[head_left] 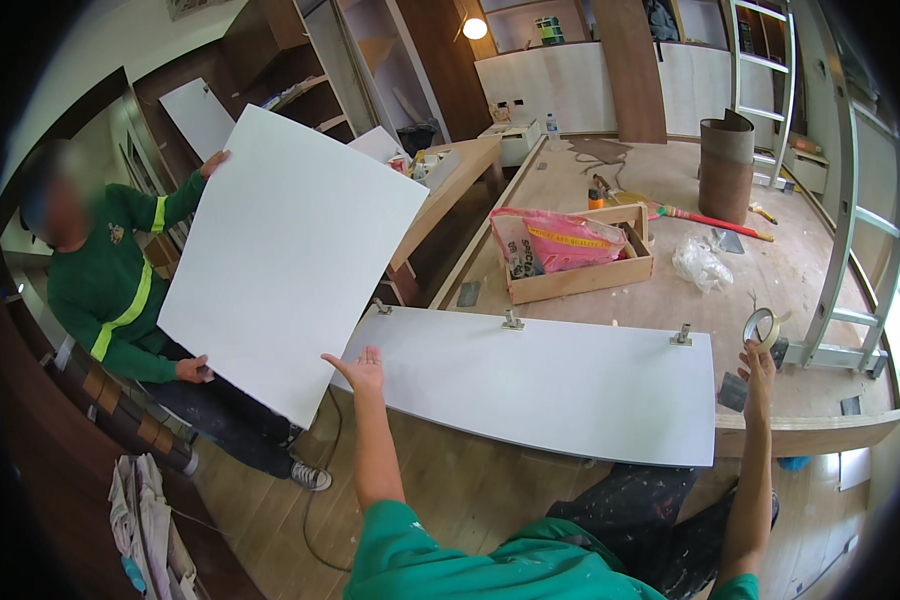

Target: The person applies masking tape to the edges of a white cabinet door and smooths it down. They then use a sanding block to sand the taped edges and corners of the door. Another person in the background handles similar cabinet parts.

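My left hand (362, 372) is held out open, thumb and fingers spread, beside the lower edge of a large white panel (290, 260). Whether it touches that panel I cannot tell. A co-worker in a green top (120, 270) grips the panel by its left side with both hands. In my right hand (758, 372) is a roll of masking tape (762, 328), held up at the right. Between my arms lies a long white cabinet door (530, 385) with metal hinges (512, 320) along its far edge, partly resting on the low wooden platform.
On the platform (590, 180) stand a wooden tote (580, 285) with a pink bag, a rolled brown sheet (725, 170), a clear plastic bag (702, 265) and a red pole (715, 220). An aluminium ladder (850, 230) rises at the right. A cable (315, 540) runs across the floor.
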`<act>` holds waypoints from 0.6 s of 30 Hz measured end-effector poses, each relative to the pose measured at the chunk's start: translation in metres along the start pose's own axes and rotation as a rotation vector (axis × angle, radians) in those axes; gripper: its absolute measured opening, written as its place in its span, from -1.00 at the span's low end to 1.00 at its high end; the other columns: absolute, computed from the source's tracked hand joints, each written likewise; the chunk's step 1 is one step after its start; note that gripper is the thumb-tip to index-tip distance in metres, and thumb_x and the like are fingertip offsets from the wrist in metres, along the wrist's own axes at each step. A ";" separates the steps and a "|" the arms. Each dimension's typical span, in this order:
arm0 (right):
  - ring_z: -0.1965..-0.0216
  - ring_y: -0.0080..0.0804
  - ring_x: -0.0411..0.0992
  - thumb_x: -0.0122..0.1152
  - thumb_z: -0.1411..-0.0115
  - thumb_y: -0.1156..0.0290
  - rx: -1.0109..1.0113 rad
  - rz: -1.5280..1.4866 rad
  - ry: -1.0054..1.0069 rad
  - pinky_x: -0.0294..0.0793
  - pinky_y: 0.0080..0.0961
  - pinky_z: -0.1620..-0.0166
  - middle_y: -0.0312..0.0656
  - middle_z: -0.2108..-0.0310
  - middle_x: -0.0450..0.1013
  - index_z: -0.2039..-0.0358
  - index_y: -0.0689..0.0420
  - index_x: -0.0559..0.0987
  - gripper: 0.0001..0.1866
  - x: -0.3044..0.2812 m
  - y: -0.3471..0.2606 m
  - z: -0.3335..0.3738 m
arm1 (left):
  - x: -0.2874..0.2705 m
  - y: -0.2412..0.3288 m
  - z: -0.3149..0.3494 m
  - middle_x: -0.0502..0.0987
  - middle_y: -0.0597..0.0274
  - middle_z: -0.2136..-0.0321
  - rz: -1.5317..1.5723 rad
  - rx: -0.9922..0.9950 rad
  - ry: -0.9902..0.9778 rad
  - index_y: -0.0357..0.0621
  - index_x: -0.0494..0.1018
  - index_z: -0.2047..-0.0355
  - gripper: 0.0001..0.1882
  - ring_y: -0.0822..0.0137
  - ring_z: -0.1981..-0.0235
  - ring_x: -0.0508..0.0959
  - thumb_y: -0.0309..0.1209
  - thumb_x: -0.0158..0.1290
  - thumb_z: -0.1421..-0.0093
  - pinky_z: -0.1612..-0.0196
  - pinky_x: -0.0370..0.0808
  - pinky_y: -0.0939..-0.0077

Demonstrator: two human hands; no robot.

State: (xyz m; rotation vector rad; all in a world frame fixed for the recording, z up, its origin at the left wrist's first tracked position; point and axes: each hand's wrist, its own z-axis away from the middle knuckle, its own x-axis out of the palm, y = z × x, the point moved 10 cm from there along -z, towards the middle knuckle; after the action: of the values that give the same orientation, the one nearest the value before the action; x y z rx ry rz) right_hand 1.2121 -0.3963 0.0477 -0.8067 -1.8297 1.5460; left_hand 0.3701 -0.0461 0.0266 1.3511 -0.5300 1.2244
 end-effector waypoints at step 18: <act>-0.08 -0.34 0.43 0.19 -0.32 -0.09 0.015 0.029 -0.050 0.39 -0.34 -0.01 -0.27 -0.11 0.47 -0.16 0.08 0.49 -0.42 -0.003 0.026 -0.007 | -0.121 0.072 0.122 0.30 0.29 -0.33 0.085 0.586 0.578 0.14 0.16 -0.40 -0.26 0.23 -0.30 0.35 0.09 0.07 -0.31 -0.33 0.26 0.22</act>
State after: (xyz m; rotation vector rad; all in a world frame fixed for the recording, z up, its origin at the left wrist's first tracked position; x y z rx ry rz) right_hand 1.2209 -0.3906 0.0227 -0.7983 -1.8475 1.6094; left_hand 0.3074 -0.2153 -0.0199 1.3571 0.2037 1.8411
